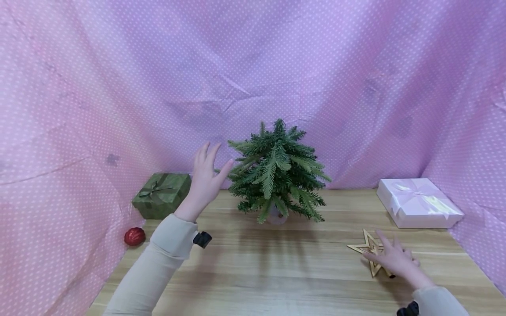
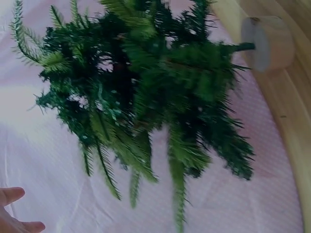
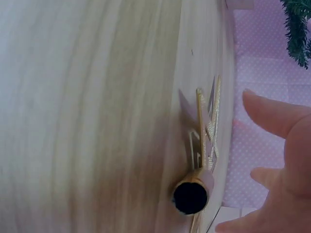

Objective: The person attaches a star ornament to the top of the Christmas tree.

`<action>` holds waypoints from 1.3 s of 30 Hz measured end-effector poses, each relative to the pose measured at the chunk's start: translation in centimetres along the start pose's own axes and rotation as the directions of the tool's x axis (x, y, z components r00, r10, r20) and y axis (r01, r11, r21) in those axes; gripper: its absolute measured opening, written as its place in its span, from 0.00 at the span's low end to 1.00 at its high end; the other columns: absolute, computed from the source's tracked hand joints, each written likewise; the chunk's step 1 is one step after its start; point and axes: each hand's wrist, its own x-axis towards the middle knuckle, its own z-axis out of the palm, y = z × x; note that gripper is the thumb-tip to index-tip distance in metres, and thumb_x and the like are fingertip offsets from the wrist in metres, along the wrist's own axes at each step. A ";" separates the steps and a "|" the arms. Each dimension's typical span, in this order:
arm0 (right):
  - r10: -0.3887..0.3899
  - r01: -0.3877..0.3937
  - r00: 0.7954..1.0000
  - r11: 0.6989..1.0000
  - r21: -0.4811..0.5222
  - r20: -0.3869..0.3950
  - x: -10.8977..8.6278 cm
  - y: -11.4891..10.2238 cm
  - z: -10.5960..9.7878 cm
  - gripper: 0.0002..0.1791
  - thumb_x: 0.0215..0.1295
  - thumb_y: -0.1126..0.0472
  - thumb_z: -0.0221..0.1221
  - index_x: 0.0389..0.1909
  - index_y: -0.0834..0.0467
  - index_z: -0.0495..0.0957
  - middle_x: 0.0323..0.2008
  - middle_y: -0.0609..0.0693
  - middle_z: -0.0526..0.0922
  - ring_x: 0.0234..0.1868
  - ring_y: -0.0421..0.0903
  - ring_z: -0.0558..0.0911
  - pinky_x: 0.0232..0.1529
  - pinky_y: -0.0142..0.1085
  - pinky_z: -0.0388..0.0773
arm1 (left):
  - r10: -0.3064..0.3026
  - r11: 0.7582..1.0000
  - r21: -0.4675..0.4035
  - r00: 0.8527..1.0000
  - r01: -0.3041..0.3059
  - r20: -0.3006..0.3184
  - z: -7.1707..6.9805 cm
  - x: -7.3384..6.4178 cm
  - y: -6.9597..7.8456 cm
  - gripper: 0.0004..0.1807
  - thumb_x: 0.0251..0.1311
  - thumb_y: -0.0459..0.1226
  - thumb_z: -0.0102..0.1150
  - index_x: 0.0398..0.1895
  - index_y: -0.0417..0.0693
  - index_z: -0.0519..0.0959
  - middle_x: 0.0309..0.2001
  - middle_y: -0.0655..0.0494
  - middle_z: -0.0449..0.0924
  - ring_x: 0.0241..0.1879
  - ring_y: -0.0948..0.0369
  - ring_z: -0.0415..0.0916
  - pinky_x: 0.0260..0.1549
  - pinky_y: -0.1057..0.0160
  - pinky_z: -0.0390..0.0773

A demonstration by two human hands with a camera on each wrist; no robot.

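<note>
A small artificial Christmas tree stands upright on a round wooden base at the back middle of the table. Just left of its branches, my left hand is raised with fingers spread, holding nothing. A gold star tree topper lies on the table at the right; its hollow tube end faces the right wrist camera. Over the star hovers my right hand, fingers extended and apart. In the right wrist view a gap shows between the fingers and the star.
A green gift box with a bow sits at the back left, and a red ball ornament lies in front of it by the table edge. At the back right is a white gift box. Pink dotted cloth hangs around the wooden table.
</note>
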 end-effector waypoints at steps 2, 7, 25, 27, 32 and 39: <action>0.003 -0.003 1.000 1.000 0.001 0.012 0.2 0.3 0.1 0.59 0.56 0.31 0.55 0.73 0.62 0.36 0.59 0.89 0.34 0.50 0.92 0.48 0.44 0.81 0.49 | -0.009 1.000 -0.012 1.000 0.009 0.021 0.0 0.6 0.7 0.37 0.66 0.56 0.46 0.72 0.48 0.56 0.74 0.41 0.42 0.73 0.41 0.38 0.65 0.33 0.46; -0.002 0.002 1.000 1.000 -0.029 0.013 0.5 0.7 0.3 0.61 0.52 0.30 0.59 0.72 0.62 0.39 0.58 0.90 0.41 0.50 0.91 0.51 0.44 0.79 0.53 | -0.030 0.997 -0.062 0.997 0.035 0.071 -0.1 2.1 2.3 0.36 0.66 0.56 0.46 0.73 0.51 0.56 0.75 0.45 0.42 0.73 0.45 0.39 0.64 0.33 0.50; -0.052 0.056 0.994 0.998 0.041 -0.096 1.4 1.8 0.5 0.61 0.44 0.39 0.69 0.67 0.72 0.51 0.48 0.88 0.53 0.49 0.81 0.61 0.43 0.68 0.69 | -0.072 0.970 -0.213 0.972 0.120 0.222 0.2 7.9 6.7 0.35 0.65 0.59 0.45 0.72 0.58 0.57 0.73 0.55 0.51 0.72 0.56 0.50 0.68 0.47 0.55; -0.045 0.051 0.994 0.997 0.062 -0.097 1.4 1.9 0.5 0.61 0.42 0.39 0.70 0.66 0.73 0.51 0.48 0.87 0.52 0.48 0.79 0.61 0.41 0.66 0.70 | -0.075 0.969 -0.211 0.970 0.125 0.232 0.3 8.5 7.0 0.35 0.65 0.59 0.46 0.72 0.59 0.57 0.73 0.56 0.52 0.71 0.57 0.51 0.68 0.48 0.56; -0.028 0.036 0.995 0.996 0.076 -0.095 1.4 1.9 0.6 0.62 0.41 0.39 0.71 0.66 0.74 0.50 0.49 0.89 0.51 0.49 0.79 0.59 0.42 0.68 0.69 | -0.084 0.973 -0.185 0.961 0.136 0.265 1.0 9.9 7.6 0.35 0.65 0.57 0.49 0.72 0.57 0.58 0.72 0.57 0.55 0.71 0.57 0.53 0.68 0.51 0.57; -0.093 0.092 0.986 0.996 -0.018 -0.141 1.7 2.3 0.9 0.57 0.44 0.42 0.71 0.62 0.76 0.54 0.52 0.83 0.67 0.52 0.83 0.59 0.50 0.71 0.61 | -0.122 0.944 -0.254 0.937 0.211 0.327 2.3 11.4 8.0 0.35 0.63 0.56 0.54 0.70 0.56 0.61 0.70 0.56 0.60 0.70 0.59 0.56 0.67 0.57 0.61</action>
